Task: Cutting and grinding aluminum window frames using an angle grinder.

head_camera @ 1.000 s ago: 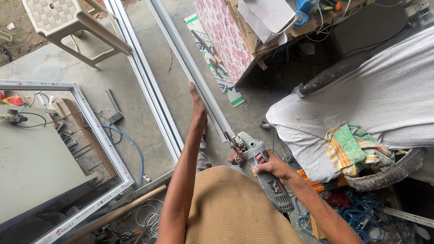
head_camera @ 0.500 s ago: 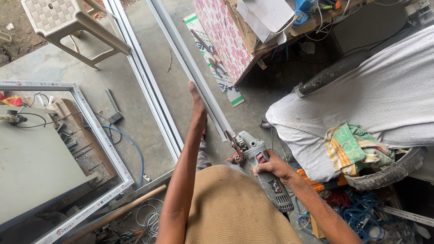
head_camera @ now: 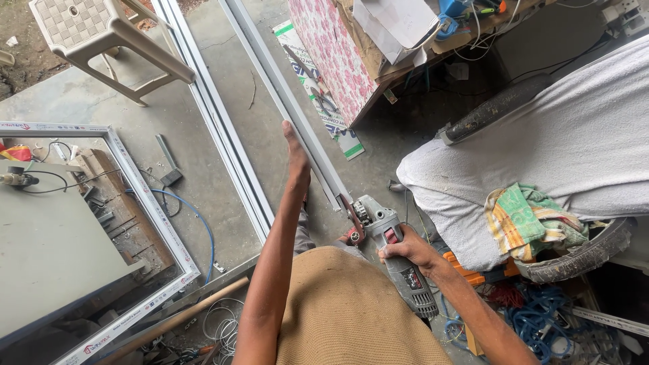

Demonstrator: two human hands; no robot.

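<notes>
My left hand point(head_camera: 296, 157) lies flat against a long grey aluminium channel point(head_camera: 284, 101) that runs from the top of the view down to my lap, fingers stretched along its side. My right hand point(head_camera: 404, 249) grips the body of a grey angle grinder point(head_camera: 392, 253). The grinder's disc point(head_camera: 353, 217) sits at the near end of the channel, touching or almost touching it. My tan trousers point(head_camera: 351, 311) fill the bottom centre below both arms.
Two more long aluminium rails point(head_camera: 216, 128) lie on the concrete floor to the left. A white window frame point(head_camera: 145, 203) rests at the left, a plastic stool point(head_camera: 101, 40) at top left. A cloth-covered vehicle point(head_camera: 541, 149) stands right, tangled blue cable point(head_camera: 541, 318) below it.
</notes>
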